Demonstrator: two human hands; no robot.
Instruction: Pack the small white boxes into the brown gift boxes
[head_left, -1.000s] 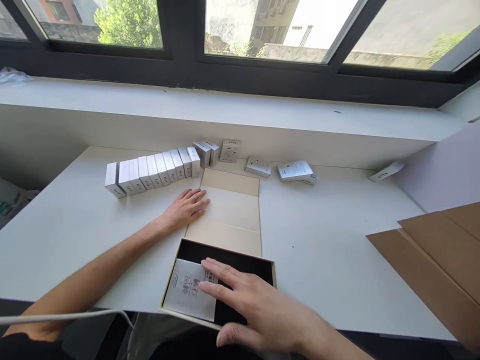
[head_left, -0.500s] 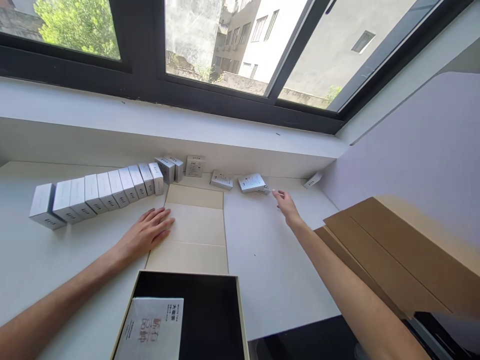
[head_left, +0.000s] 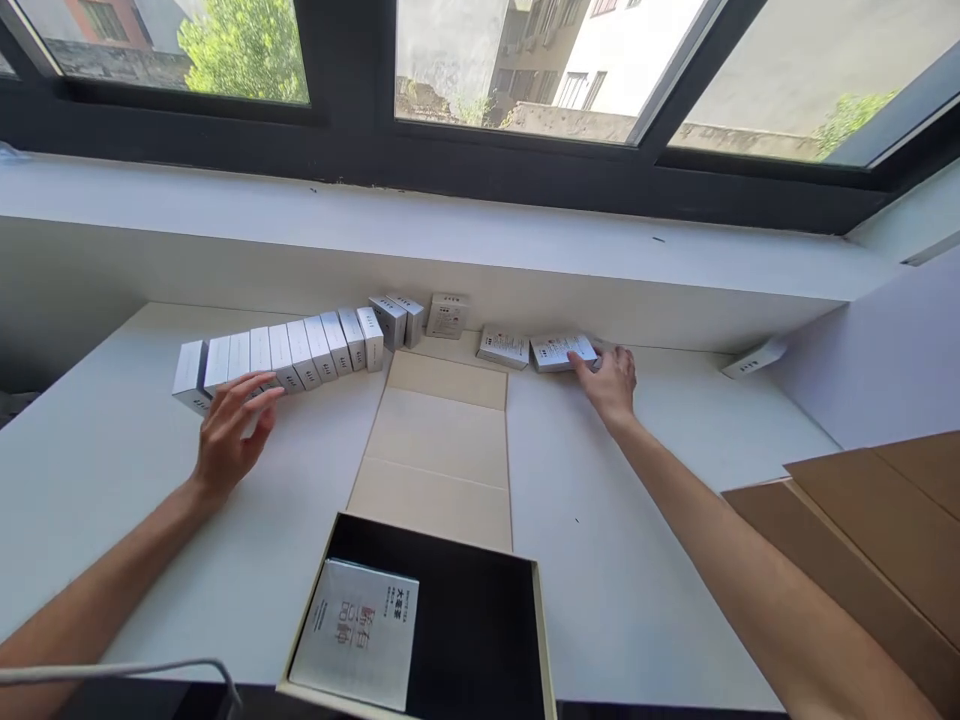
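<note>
My right hand grips the right end of a small white printed box, thumb at its near side; its other fingertips are partly hidden. A similar flat box lies just left of it. My left hand is open, fingers stretched over the front of a row of small white boxes standing side by side; whether they touch is hard to tell. Nearest me, a large black-lined box has its cream lid flap folded out flat. A silvery square box with printed characters lies in its left part.
By the back wall stand two white boxes and a leaning one. Another white box is in the far right corner. A brown cardboard carton is at right. A grey cable crosses the lower left. Windows are behind.
My left hand has left the lid flap and moved left to the row of boxes. My right hand has closed on the small white box. The view has shifted left.
</note>
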